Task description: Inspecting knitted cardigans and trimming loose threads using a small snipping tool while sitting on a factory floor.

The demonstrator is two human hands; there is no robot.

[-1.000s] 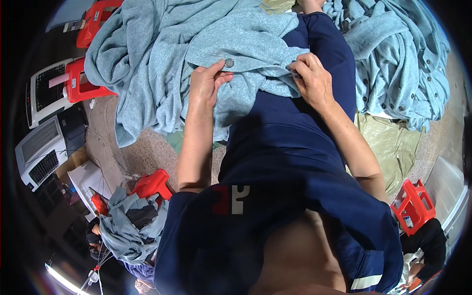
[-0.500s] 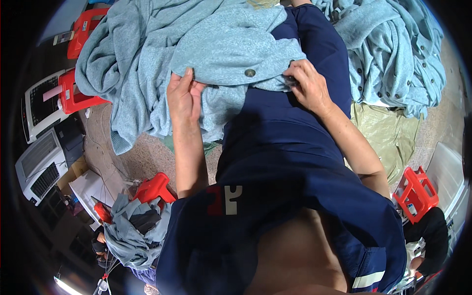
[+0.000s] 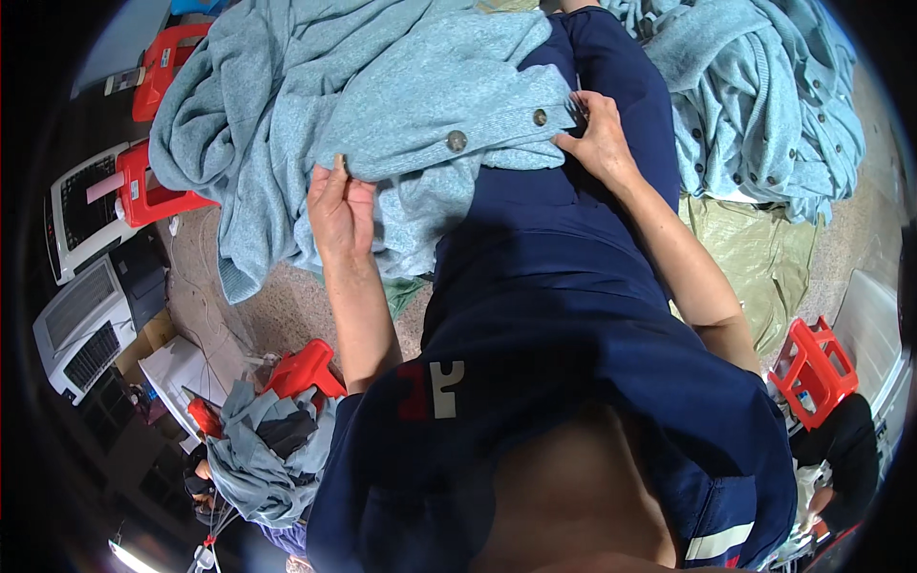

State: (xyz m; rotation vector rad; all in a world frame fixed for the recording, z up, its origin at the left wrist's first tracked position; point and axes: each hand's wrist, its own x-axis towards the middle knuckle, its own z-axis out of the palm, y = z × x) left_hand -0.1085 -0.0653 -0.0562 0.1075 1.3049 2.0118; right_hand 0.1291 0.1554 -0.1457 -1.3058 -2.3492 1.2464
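Observation:
A light blue knitted cardigan point(image 3: 401, 115) lies across my lap, its button band drawn out between my hands. Two dark round buttons show on the band, the nearer-to-centre button point(image 3: 457, 141) and another button point(image 3: 540, 117) close to my right hand. My left hand point(image 3: 342, 210) pinches the band's lower edge between thumb and fingers, a small pale tip showing above the thumb. At the band's right end, my right hand point(image 3: 604, 143) holds the edge, with thumb and forefinger at separate points on it; the other fingers curl behind.
More blue buttoned knitwear point(image 3: 755, 95) is heaped at the right on an olive plastic sheet point(image 3: 750, 258). Red stools point(image 3: 812, 372) stand on both sides. White appliances point(image 3: 86, 315) line the left. Another blue garment pile point(image 3: 263, 468) sits lower left; people are partly visible at the lower edges.
The band has turned so both buttons face up. My left hand has shifted left and slightly down. My right hand has moved slightly up, its fingers spread wider at the edge.

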